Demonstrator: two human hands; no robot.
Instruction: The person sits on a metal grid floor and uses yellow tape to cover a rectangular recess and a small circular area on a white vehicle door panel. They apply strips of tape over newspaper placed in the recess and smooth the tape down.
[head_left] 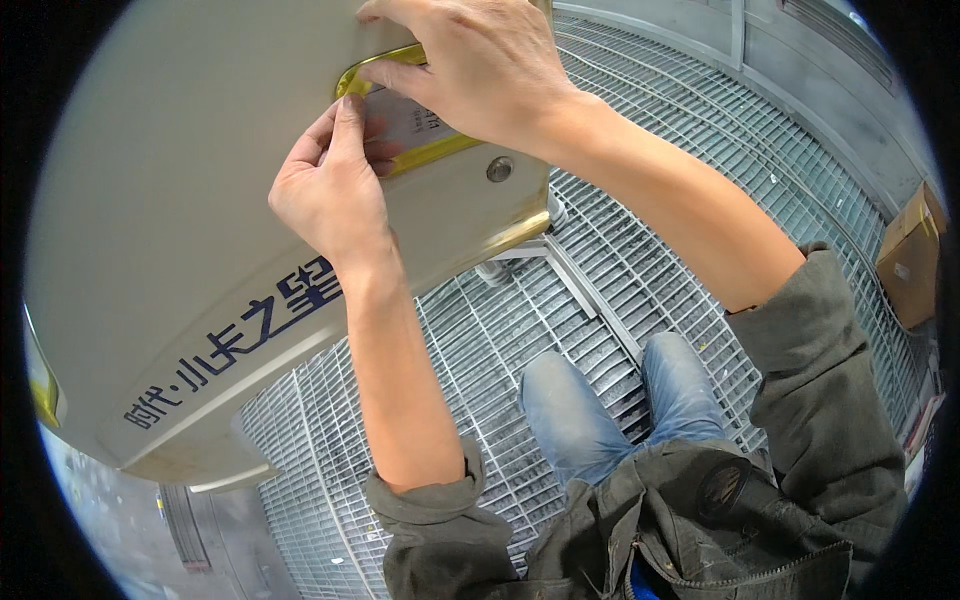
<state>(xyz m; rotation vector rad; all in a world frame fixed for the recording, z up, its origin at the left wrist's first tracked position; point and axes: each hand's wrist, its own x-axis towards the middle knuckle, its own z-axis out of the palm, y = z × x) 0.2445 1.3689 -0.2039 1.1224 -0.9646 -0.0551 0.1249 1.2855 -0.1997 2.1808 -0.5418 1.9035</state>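
Note:
A cream-white, curved panel [180, 190], like part of a vehicle body, fills the upper left. Yellow tape [432, 154] borders a rounded grey area [402, 118] in it; printed marks show there and finger reflections appear on its surface. My left hand [335, 190] pinches the tape at the left corner of this border, thumb and index finger together. Above it my right hand [480, 65] reaches over the same spot. Its thumb lies on the tape's upper edge and its index finger stretches apart along the panel; the other fingers are partly hidden.
A round metal lock [500, 169] sits below the tape, and dark lettering [240, 335] runs along the panel's lower part. Underfoot is a metal floor grating [480, 370] with a metal frame bar [585, 285] above it. A cardboard box [910, 255] stands at the far right.

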